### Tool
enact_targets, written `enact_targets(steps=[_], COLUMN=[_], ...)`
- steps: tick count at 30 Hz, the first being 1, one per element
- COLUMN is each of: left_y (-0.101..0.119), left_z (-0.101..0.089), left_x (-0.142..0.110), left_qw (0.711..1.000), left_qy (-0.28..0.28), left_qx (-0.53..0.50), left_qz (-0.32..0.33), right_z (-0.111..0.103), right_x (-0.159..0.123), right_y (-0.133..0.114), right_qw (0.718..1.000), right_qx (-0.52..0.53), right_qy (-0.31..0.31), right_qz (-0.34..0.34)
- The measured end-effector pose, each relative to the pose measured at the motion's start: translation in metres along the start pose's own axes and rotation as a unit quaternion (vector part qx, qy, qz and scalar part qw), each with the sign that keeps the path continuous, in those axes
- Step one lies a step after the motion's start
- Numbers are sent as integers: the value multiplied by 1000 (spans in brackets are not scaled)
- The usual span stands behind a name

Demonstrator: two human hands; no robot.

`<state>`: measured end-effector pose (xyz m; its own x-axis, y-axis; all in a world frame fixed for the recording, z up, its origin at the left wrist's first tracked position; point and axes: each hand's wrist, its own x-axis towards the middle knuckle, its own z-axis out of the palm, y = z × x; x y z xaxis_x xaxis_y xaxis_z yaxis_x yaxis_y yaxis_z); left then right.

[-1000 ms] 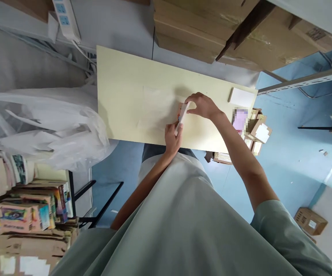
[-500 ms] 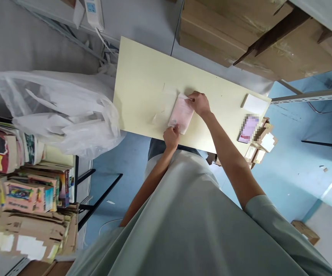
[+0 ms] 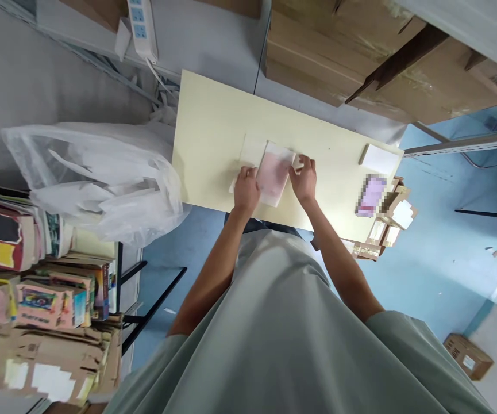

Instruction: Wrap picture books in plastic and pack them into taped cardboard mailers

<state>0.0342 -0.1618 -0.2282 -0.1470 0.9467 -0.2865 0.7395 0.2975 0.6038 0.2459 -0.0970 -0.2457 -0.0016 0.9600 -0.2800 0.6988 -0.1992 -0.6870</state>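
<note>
A flat pink booklet (image 3: 273,172) in a clear wrapper lies on a pale yellow table (image 3: 209,115), near its front edge. My left hand (image 3: 246,187) rests on the booklet's left edge with its fingers curled down over the wrapper. On the right edge, my right hand (image 3: 304,179) has its fingers closed and pinches that side. The booklet lies flat between the two hands.
A white pad (image 3: 380,158) and a blurred purple item (image 3: 371,195) lie at the table's right end. A white plastic bag (image 3: 97,178) and stacked books (image 3: 37,287) stand to the left, with a power strip (image 3: 142,26) behind. Cardboard boxes (image 3: 360,46) fill the back, and a small carton (image 3: 467,356) sits on the blue floor.
The booklet went from standing on edge to lying flat. My left hand moved from its near end to its left side; my right hand shifted to its right side.
</note>
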Motion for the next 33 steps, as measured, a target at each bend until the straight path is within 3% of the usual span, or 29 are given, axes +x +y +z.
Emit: enact_targets(steps=[5, 9, 12, 19, 23, 26, 29, 33], left_y=[-14, -11, 3, 60, 73, 64, 42, 10], left_z=[7, 16, 28, 78, 87, 75, 55, 31], left_x=[12, 0, -10, -30, -30, -26, -23, -27], left_qw=[996, 996, 996, 994, 991, 986, 981, 993], left_qy=[-11, -18, -29, -47, -74, -106, -126, -70], left_qx=[5, 8, 20, -7, -19, -3, -4, -30], left_qz=[85, 86, 82, 94, 111, 132, 149, 89], right_z=[22, 33, 14, -63, -80, -72, -48, 2], right_x=[-58, -70, -67, -72, -84, -88, -88, -85], right_y=[23, 26, 27, 22, -2, -25, -43, -57], right_qw=[971, 937, 942, 980, 990, 996, 998, 996], right_qx=[201, 301, 288, 145, 101, 71, 36, -38], right_qy=[-58, -39, 3, 56, 24, -11, -39, -74], right_qz=[113, 170, 174, 122, 92, 60, 33, 22])
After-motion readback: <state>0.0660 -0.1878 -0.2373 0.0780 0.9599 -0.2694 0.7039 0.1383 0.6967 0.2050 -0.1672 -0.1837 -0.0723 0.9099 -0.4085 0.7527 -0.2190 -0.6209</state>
